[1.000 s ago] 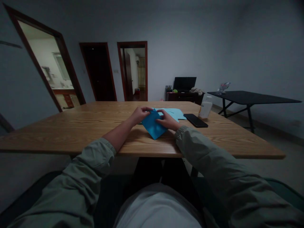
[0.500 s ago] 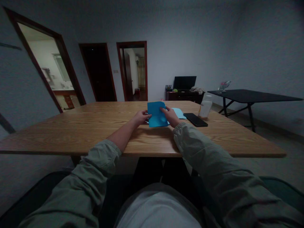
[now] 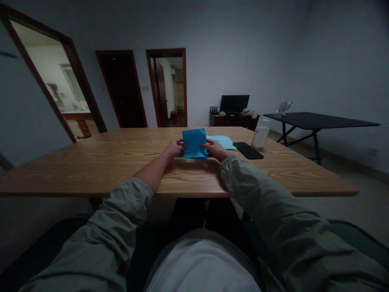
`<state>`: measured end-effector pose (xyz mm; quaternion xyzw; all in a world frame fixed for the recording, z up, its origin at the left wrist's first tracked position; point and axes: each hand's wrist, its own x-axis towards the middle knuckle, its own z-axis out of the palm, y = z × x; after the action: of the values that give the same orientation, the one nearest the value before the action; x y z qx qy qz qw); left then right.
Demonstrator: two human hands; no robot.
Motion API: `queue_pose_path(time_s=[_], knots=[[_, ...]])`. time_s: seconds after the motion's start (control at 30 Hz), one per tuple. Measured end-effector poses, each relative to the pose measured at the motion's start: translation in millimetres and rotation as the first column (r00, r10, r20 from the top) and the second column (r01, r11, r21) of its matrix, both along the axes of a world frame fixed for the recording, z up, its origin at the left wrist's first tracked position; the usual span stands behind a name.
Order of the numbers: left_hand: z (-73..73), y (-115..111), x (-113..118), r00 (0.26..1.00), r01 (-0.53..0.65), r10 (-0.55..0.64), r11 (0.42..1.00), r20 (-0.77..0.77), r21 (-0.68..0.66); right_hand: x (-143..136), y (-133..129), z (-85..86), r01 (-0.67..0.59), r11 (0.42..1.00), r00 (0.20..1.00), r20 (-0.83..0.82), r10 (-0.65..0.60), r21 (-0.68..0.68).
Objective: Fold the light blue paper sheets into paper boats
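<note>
Seated at a wood-grain surface [image 3: 115, 162], a person in rolled olive sleeves holds up a square of bright blue paper [image 3: 194, 144] with both hands. The left hand [image 3: 175, 149] grips its left edge, fingers largely hidden behind the sheet; the right hand [image 3: 217, 149] pinches the right edge. The paper stands nearly upright, broad face toward the wearer, its upper right corner apparently turned over; whether its lower edge touches the wood cannot be told.

The step in hand looks like handling and squaring up a folded sheet. A further crease, by this reading, would call for the edges to be kept aligned and one hand freed to press the fold.

By count: one bright blue paper, held between two hands; one black smartphone [image 3: 248, 150], lying flat to the right; and one translucent bottle with a white cap [image 3: 260, 134], standing just beyond the phone. Pale blue paper [image 3: 223, 142] lies behind the right hand, partly hidden, so its number of sheets cannot be told. Farther back are one dark flat screen [image 3: 235, 103] on a low cabinet [image 3: 235, 121] and one black folding table [image 3: 316, 121].
</note>
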<state>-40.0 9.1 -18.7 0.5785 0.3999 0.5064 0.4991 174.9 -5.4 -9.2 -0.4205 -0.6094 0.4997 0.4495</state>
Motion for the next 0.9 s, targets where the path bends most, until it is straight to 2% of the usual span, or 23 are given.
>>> queue_pose_path(time_s=[0.1,0.2,0.27,0.33,0.37,0.43,0.5,0.57,0.6,0.67,0.77,0.83,0.9], knots=[[-0.2,1,-1,0.999,-0.029,0.029,1.000,-0.035,0.005,0,1,-1.5,0.003,1.000,1.000,0.021,-0.003,0.001],[-1.0,2,-4,0.993,-0.055,0.061,0.996,-0.097,0.070,1,9,-7.3,0.001,1.000,0.997,0.078,-0.003,0.022],[-1.8,1,-5,0.963,-0.090,0.131,0.980,-0.235,0.180,4,16,-11.4,0.043,0.997,0.986,0.160,-0.053,0.065],[-2.8,-2,-6,0.879,-0.107,0.252,0.932,-0.405,0.347,8,22,-14.8,0.113,0.980,0.940,0.303,-0.159,0.164],[-3.3,-5,-4,0.824,-0.081,0.305,0.897,-0.476,0.435,10,24,-16.5,0.142,0.960,0.893,0.387,-0.229,0.241],[-4.5,-12,2,0.721,0.062,0.343,0.834,-0.602,0.549,13,26,-19.7,0.168,0.901,0.772,0.514,-0.373,0.401],[-5.9,-19,11,0.615,0.273,0.278,0.804,-0.738,0.529,15,26,-22.5,0.158,0.849,0.685,0.563,-0.462,0.504],[-7.0,-24,19,0.507,0.400,0.215,0.799,-0.835,0.448,16,25,-23.4,0.144,0.828,0.682,0.552,-0.480,0.542],[-7.2,-25,22,0.486,0.421,0.214,0.792,-0.847,0.442,15,25,-22.9,0.133,0.826,0.707,0.532,-0.466,0.547],[-7.0,-24,22,0.499,0.396,0.256,0.782,-0.828,0.481,15,24,-20.2,0.096,0.850,0.780,0.491,-0.387,0.517],[-5.8,-17,14,0.572,0.265,0.327,0.794,-0.752,0.547,15,22,-14.3,0.047,0.926,0.856,0.462,-0.231,0.375],[-4.9,-13,8,0.634,0.182,0.322,0.822,-0.703,0.540,14,18,-11.0,0.050,0.941,0.854,0.475,-0.214,0.334],[-4.0,-8,4,0.705,0.138,0.288,0.841,-0.648,0.523,11,12,-7.8,0.043,0.909,0.804,0.526,-0.279,0.415]])
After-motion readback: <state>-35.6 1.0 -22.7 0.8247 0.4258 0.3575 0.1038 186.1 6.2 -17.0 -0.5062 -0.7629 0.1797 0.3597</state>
